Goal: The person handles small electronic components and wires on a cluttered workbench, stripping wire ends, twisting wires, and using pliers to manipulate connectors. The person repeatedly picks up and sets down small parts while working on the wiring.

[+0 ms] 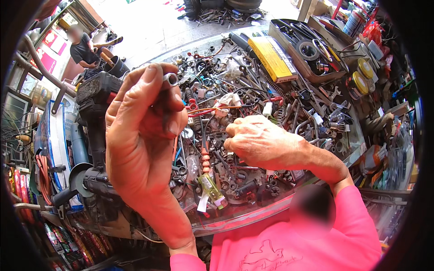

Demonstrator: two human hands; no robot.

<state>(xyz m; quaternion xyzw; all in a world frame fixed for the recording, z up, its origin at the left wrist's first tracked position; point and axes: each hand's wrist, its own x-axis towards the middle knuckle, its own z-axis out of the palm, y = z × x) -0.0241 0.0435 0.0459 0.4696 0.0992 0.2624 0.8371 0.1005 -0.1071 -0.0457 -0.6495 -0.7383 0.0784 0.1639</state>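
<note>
My left hand [142, 122] is raised at the left of the tabletop, its fingers closed round a small metal tube [170, 80]. The tube's round, hollow end sticks out between thumb and fingers; the rest of it is hidden. Lower and to the right, my right hand [266, 141] is held over the heap of loose metal parts [217, 90], back of the hand up and fingers curled in. Whatever its fingertips hold or touch is hidden. Orange and red wires [212, 108] lie just left of it. Nearer the front edge lies a small yellow-green packet [211, 189].
A yellow box [273, 58] and an open toolbox [307, 52] stand at the back right, with yellow-lidded jars [359, 82] beyond. Black power tools [97, 122] crowd the left side. A seated person [86, 49] is at the far left.
</note>
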